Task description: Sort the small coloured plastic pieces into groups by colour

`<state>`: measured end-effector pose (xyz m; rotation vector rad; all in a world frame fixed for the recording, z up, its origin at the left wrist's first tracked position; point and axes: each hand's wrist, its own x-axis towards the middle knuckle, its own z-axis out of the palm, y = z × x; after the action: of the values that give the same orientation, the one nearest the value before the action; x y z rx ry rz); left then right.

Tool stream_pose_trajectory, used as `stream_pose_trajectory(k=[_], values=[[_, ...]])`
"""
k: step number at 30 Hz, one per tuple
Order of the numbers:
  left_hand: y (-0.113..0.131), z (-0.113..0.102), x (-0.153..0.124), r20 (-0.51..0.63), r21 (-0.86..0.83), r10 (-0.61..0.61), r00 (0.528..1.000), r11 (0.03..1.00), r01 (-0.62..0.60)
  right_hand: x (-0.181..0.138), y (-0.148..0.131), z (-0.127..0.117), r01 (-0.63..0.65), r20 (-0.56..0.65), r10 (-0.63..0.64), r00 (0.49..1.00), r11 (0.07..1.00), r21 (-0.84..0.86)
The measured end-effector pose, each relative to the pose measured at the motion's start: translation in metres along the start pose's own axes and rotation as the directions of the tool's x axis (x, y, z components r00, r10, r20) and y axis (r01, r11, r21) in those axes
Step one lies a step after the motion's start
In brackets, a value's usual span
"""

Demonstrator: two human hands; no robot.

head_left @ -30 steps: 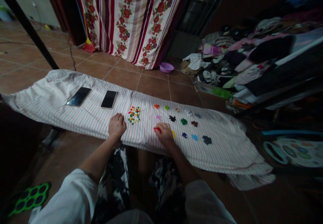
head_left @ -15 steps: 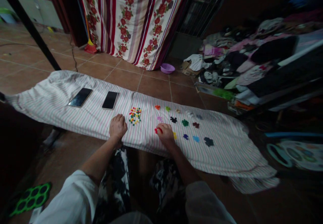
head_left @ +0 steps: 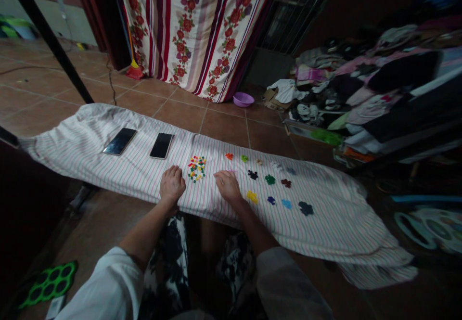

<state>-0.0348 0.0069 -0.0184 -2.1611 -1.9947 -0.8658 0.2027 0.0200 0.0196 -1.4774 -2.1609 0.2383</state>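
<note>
On the striped cloth (head_left: 205,204), my left hand (head_left: 172,184) rests with its fingers curled in, just left of a loose group of small mixed-colour pieces (head_left: 197,168). Whatever its fingers may enclose is hidden. My right hand (head_left: 228,185) is on the other side of that group, fingers reaching left and slightly bent, with no piece visible in them. It partly covers the pink pieces (head_left: 232,170), and the red ones are out of sight. Beside it are small sorted piles: yellow (head_left: 252,197), black (head_left: 252,174), orange (head_left: 229,156), lime green (head_left: 244,158) and dark green (head_left: 270,179).
Farther right lie brown (head_left: 286,183), dark blue (head_left: 271,200), light blue (head_left: 286,204) and dark grey (head_left: 306,208) piles. Two phones (head_left: 120,141) (head_left: 160,146) lie on the cloth's left part. A purple basin (head_left: 243,99) and heaped clothes (head_left: 346,79) are beyond.
My right hand has shifted left from the red pile towards the mixed pieces; the red piece seen at its fingers no longer shows. More of the yellow pile is uncovered. My left hand stays put.
</note>
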Motion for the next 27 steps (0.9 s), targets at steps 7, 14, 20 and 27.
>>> stream_pose_trajectory(k=[7,14,20,27], values=[[0.001,0.0,-0.002,-0.022,0.004,-0.008,1.0,1.0,0.008,0.023,-0.013,0.017,-0.047,0.102,0.047,0.994,0.999,-0.003],[0.002,-0.002,-0.001,-0.008,-0.002,-0.007,1.0,1.0,0.007,0.049,-0.025,0.029,-0.1,0.162,0.111,0.98,0.992,-0.071],[0.002,-0.002,0.0,-0.021,0.007,-0.003,1.0,1.0,0.003,0.068,-0.034,0.033,-0.179,0.189,0.211,0.959,0.969,-0.172],[0.001,0.001,0.0,-0.016,0.003,0.001,1.0,1.0,-0.001,0.078,-0.036,0.041,-0.211,0.173,0.245,0.954,0.958,-0.192]])
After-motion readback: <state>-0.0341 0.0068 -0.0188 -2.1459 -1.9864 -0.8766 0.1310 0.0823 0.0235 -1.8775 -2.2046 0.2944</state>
